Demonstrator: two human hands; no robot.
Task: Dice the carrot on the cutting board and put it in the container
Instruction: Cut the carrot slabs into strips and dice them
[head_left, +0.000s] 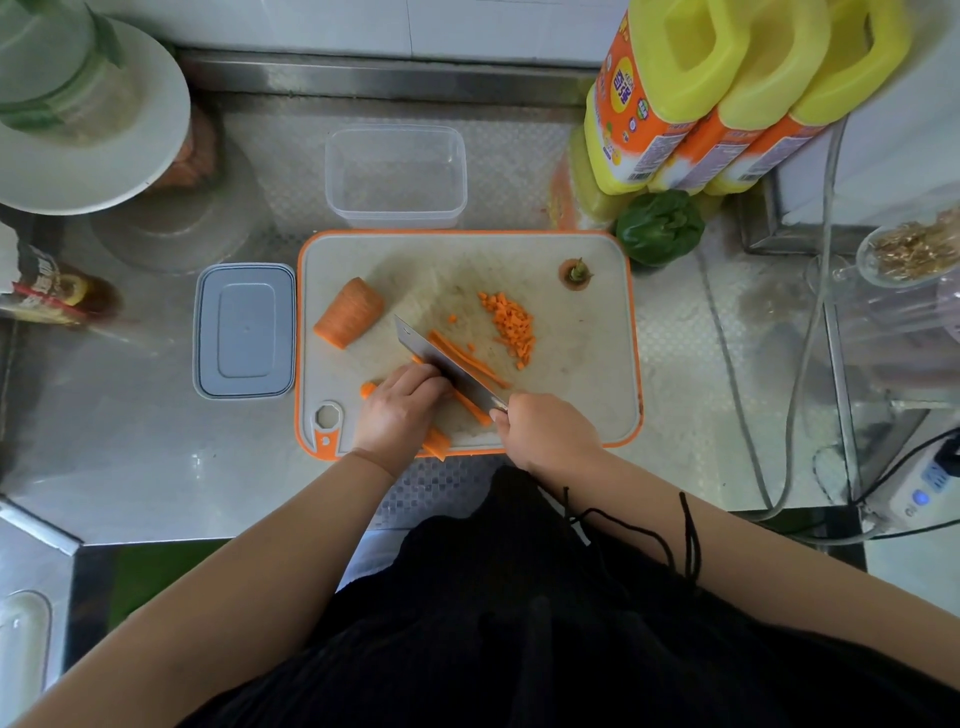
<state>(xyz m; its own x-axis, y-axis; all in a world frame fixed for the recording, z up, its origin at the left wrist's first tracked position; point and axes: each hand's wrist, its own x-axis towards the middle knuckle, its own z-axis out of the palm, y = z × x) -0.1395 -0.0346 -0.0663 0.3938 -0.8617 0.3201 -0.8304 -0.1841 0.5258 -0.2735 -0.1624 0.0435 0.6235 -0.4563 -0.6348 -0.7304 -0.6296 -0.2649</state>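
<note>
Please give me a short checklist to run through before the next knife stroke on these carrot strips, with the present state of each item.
1. Right hand grips the knife at its handle: ok.
2. Left hand presses the carrot strips beside the blade: ok.
3. Left fingers curled back from the edge: cannot tell, the blade hides the tips.
4. Cutting board lies flat on the counter, with room for more dice: ok.
5. Container open and empty behind the board, its lid set aside at the left: ok.
6. Carrot all diced: not ok; a pile of dice is done, but a large carrot chunk waits uncut.
</note>
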